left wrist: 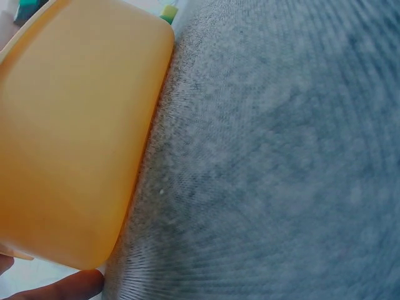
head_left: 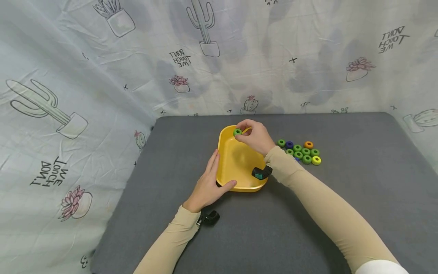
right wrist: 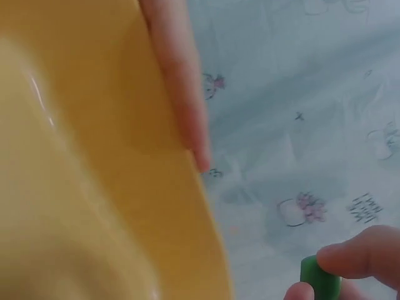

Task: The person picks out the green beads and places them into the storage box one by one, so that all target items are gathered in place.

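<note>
Between thumb and fingers, my right hand (head_left: 256, 137) pinches a green ring-shaped bead (head_left: 237, 132) above the far left corner of a yellow tray (head_left: 239, 188). The right wrist view shows the same green bead (right wrist: 320, 279) near its lower edge, gripped at the fingertips. My left hand (head_left: 207, 190) rests against the tray's left side and near corner, its fingers straight along the wall and the thumb at the near rim. In the left wrist view the tray's outer wall (left wrist: 81, 125) fills the left part. The visible tray floor holds no beads; my right arm hides part of it.
Right of the tray lies a group of ring beads: several green ones (head_left: 307, 159), an orange one (head_left: 308, 145), a yellow one (head_left: 316, 160) and a dark blue one (head_left: 289, 145). My right forearm partly covers them. The grey tabletop (head_left: 171, 152) ends at a patterned cloth (head_left: 239, 57).
</note>
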`<state>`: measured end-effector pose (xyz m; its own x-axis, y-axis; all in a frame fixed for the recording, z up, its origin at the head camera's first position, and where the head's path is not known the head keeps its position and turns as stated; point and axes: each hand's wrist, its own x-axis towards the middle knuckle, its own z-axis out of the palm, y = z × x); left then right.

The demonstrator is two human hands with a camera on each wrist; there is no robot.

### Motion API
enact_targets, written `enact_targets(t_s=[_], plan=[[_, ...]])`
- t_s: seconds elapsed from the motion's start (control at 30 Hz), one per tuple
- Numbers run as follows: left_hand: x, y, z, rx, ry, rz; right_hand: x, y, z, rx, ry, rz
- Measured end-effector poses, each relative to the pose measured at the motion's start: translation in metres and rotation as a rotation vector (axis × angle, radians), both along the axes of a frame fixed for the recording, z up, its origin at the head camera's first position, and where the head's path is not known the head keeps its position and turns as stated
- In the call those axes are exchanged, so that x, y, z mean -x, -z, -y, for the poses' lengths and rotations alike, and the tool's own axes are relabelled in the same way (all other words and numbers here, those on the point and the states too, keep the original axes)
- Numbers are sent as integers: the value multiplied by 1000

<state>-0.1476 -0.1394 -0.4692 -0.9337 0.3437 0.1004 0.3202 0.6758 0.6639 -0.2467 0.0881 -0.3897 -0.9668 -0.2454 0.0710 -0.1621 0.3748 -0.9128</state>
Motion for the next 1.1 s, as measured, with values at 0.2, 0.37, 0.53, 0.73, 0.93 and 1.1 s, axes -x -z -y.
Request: enact_targets(t_s=[0.2,0.37,0.53,0.73,0.93,1.1], plan=[[0,0,0,-2,-3,2,12,18,17,-66,14,46],[0,-1,0,-5,-1,6,19,26,27,-116,14,100],[0,-1,1,-9,5,7,27,32,36,-147,23,122],[0,-2,0,-8,2,-3,36,41,43,-208,29,121],[-1,-1,1,-12,10,-20,40,48,48,-344,14,104],[-1,0,1,-16,11,-11,42,52,50,-383,13,99]])
